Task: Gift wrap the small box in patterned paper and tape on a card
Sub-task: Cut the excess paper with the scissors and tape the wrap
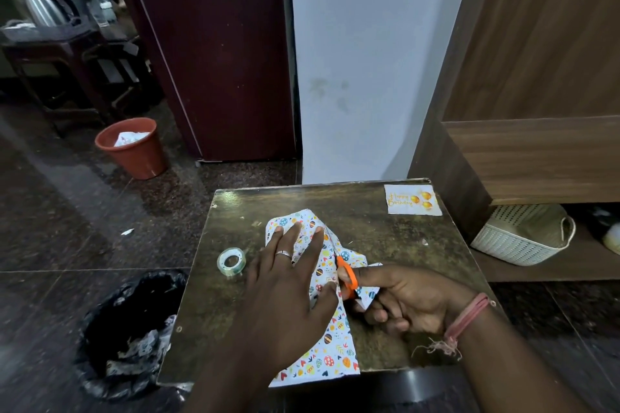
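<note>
- Head view: a small dark table (385,235) stands on a dark stone floor, with a white wall and a maroon door behind it.
- The patterned paper (330,350) lies across the middle of the table, draped over a raised shape; its near edge hangs past the table's front edge. The box itself is hidden under the paper.
- The left hand (288,298) lies flat on the paper with fingers straight and spread, pressing it down; a ring shows on one finger.
- The right hand (409,300) is curled round orange-handled scissors (347,277), which touch the paper just right of the left hand. The blades are hidden, so I cannot tell if they are apart or together.
- A roll of clear tape (231,261) lies on the table just left of the left hand, apart from the paper.
- A "Happy Birthday" card (412,199) lies flat at the table's far right corner, well apart from the paper.
- On the floor, a black-lined bin (134,332) sits beside the table's left side, and an orange bucket (134,147) stands farther back.
- A white woven basket (523,235) sits on a low shelf to the right.
</note>
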